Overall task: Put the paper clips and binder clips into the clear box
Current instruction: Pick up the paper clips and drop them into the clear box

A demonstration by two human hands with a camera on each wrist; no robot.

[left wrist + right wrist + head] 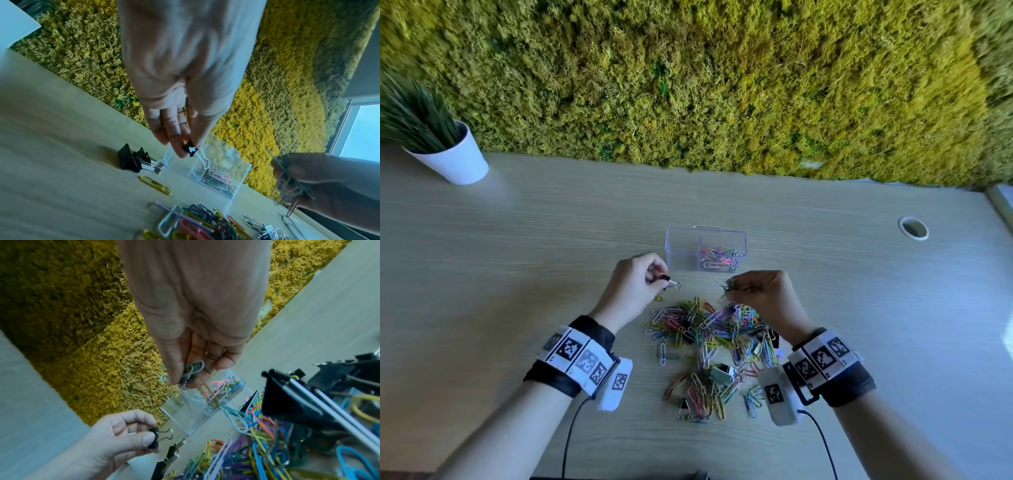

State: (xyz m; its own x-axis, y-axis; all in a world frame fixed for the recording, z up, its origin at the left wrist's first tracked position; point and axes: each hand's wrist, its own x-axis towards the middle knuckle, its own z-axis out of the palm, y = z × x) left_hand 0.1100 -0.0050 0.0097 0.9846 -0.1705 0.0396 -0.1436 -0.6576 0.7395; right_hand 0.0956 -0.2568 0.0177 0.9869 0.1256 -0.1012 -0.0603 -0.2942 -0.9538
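Left grip (635,279) pinches small black binder clip (669,281); right grip (760,291) clutches bunch of coloured wire paper clips (726,285); clear plastic box (705,248) just beyond both.

My table (524,260) is pale wood-grain with a round cable hole (913,227) at far right. On it: a white pot of grass-like plant (453,156) at the far left corner, the clear box (705,249) mid-table with coloured paper clips in its right compartment, and nearer me a loose heap of coloured paper clips (709,346) mixed with black binder clips. A lone yellow paper clip (154,185) lies apart at the heap's left, beside a few black binder clips (137,160) just by the box.
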